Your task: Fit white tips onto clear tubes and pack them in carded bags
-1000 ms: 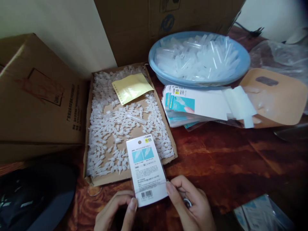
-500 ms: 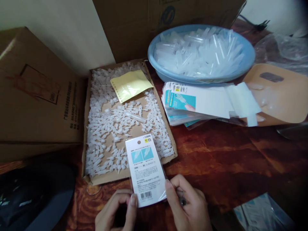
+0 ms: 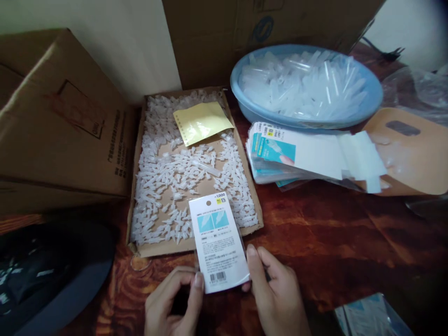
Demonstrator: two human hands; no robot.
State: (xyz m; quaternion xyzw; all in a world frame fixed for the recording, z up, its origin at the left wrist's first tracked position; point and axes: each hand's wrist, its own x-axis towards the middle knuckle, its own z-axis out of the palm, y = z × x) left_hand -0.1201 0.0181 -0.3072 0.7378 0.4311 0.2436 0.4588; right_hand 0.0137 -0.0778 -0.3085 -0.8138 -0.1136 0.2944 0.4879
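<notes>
A white printed packaging card in a clear sleeve [image 3: 220,245] is held between both hands, its back face with barcode and small pictures turned up. My left hand [image 3: 175,298] pinches its lower left edge between thumb and fingers. At the lower right edge, my right hand [image 3: 275,289] grips it with the thumb on top; its other fingers curl underneath, partly hidden. Just beyond, the card's upper end overlaps the near edge of a shallow cardboard tray [image 3: 159,251] holding many small white pointed plastic tips [image 3: 164,186]. A yellow packet [image 3: 203,122] and a clear tube [image 3: 207,168] lie among the tips.
A blue basin [image 3: 241,105] heaped with translucent tubes stands at the back right. Before it lies a stack of packaging cards [image 3: 311,154], beside a tan plastic board [image 3: 420,158]. Cardboard boxes [image 3: 70,126] stand left and behind. A dark cap [image 3: 52,275] sits at lower left.
The view has shifted slightly, so most things appear further right. Both hands still hold the card, and my right hand's fingers have shifted a little at its edge.
</notes>
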